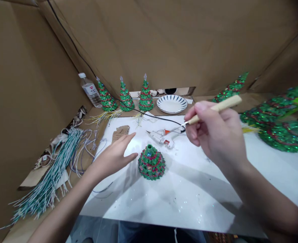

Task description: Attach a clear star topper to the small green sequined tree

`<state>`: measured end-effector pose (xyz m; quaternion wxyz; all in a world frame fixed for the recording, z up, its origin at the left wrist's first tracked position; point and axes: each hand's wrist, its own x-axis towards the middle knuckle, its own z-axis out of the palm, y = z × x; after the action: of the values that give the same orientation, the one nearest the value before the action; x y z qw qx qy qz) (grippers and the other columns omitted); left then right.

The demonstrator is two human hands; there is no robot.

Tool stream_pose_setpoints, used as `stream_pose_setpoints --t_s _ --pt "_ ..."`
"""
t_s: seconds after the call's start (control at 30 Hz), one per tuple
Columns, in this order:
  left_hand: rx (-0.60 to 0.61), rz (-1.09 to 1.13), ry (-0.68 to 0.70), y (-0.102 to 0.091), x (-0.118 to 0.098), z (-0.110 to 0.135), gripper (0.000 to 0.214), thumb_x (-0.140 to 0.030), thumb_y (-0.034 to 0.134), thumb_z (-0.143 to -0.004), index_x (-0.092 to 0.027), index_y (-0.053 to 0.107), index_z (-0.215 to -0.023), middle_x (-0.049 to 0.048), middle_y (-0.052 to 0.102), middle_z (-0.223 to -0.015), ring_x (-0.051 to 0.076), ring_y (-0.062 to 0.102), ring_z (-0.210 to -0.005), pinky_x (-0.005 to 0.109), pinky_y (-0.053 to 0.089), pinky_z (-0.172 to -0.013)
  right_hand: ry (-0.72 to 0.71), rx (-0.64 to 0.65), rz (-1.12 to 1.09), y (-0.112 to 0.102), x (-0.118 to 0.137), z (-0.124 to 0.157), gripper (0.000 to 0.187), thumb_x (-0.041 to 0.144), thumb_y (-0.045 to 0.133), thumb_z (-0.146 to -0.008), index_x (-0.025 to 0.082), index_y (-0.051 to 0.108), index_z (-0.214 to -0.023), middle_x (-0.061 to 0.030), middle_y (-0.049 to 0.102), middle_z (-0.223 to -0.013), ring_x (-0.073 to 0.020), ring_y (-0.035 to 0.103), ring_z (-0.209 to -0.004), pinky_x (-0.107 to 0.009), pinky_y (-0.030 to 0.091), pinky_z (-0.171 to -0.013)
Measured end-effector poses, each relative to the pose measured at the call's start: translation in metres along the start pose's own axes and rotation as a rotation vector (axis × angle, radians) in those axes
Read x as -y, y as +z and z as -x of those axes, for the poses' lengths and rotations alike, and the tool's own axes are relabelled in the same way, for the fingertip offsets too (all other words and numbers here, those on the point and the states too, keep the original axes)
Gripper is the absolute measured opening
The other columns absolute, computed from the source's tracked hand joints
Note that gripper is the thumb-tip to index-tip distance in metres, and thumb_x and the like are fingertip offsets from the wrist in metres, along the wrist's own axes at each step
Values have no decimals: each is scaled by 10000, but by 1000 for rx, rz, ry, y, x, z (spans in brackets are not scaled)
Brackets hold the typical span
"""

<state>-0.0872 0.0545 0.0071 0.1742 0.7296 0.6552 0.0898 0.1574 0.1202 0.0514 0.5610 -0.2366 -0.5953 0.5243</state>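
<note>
1. While the right hand (pixel 216 130) grips a slim tool with a pale wooden handle and thin metal shaft (pixel 214 109), its fingers are closed around the handle's lower end, shaft slanting down to the left!
2. Over to the left hand (pixel 113 157): nothing in its grasp, fingers extended, thumb apart, hanging just left of the centrepiece.
3. And there it is, the short green cone-shaped tree with red garlands and an open top (pixel 150 163), standing upright on the white-topped desk (pixel 184 199) between the two hands, neither touching it.
4. Just behind it lies a white glue gun (pixel 161 139); in this view the shaft points right at it, though whether they touch, I cannot tell.
5. A torn piece of brown cardboard (pixel 120 132) sits beyond the left hand.
6. Along the back, three small green trees with clear tips (pixel 145 98) line up between a clear plastic bottle with a white cap (pixel 91 92) and a white plate with dark stripes (pixel 171 104).
7. Far left, a teal-and-white bundle of wires (pixel 55 172); far right, larger glittering green trees (pixel 285 135).
</note>
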Motion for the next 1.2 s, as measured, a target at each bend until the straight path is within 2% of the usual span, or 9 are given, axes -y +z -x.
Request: stream_pose_setpoints --t_s 0.1,0.23,0.33,0.43,0.57,0.7,0.83,1.07,1.2 --pt "131 190 152 -15 -7 0 767 -399 648 -775 -311 281 -1442 21 381 -1486 213 471 -1271 349 407 -1048 -128 88 150 4 2 12 185 259 541 -897 192 651 -764 29 489 -495 -73 470 -406 -204 333 -333" --pt "232 273 303 -35 -21 -12 729 -450 710 -719 -302 426 -1375 27 553 -1335 213 553 -1154 337 447 -977 -299 159 451 13 11 25 84 153 559 -855 200 616 -813 23 567 -598 -67 513 -466 -204 395 -400" --pt "259 243 410 -42 -27 -23 509 -388 687 -766 -276 573 -1250 15 661 -1172 196 600 -1038 308 459 -887 -367 212 616 21 18 27 86 119 568 -820 204 556 -820 47 562 -541 -58 488 -426 -186 365 -372" --pt "250 184 441 -43 -28 -31 370 -383 669 -789 -272 646 -1142 -2 697 -1079 194 608 -994 299 441 -847 -432 229 787 29 22 26 104 105 559 -793 200 518 -775 64 533 -491 -44 456 -400 -172 344 -369" --pt "250 148 428 -41 -25 -35 378 -411 678 -775 -263 654 -1122 3 700 -1049 196 607 -980 296 433 -837 -444 239 936 35 23 26 111 116 545 -791 191 503 -723 56 560 -528 -30 455 -418 -150 361 -396" --pt "268 134 454 -43 -24 -38 334 -387 673 -777 -266 667 -1088 9 696 -1048 212 608 -998 318 429 -876 -461 265 1016 41 25 27 116 132 535 -811 198 491 -726 61 544 -523 -31 421 -411 -165 346 -396" --pt "255 98 472 -46 -27 -38 277 -377 645 -792 -276 683 -1047 20 696 -1013 228 610 -979 325 447 -838 -491 319 1015 47 28 31 86 135 517 -811 202 494 -763 42 542 -534 -56 406 -420 -208 336 -396" --pt "184 59 467 -43 -28 -36 259 -445 623 -796 -296 706 -991 22 707 -945 228 609 -918 317 441 -765 -419 444 940 53 33 39 131 69 506 -771 184 537 -826 23 520 -555 -72 416 -446 -212 380 -421" --pt "196 47 443 -41 -26 -35 261 -447 647 -768 -315 702 -988 12 703 -954 220 607 -895 312 436 -743 -412 421 956 52 35 40 115 80 513 -786 188 543 -803 7 553 -551 -75 460 -436 -208 397 -419"
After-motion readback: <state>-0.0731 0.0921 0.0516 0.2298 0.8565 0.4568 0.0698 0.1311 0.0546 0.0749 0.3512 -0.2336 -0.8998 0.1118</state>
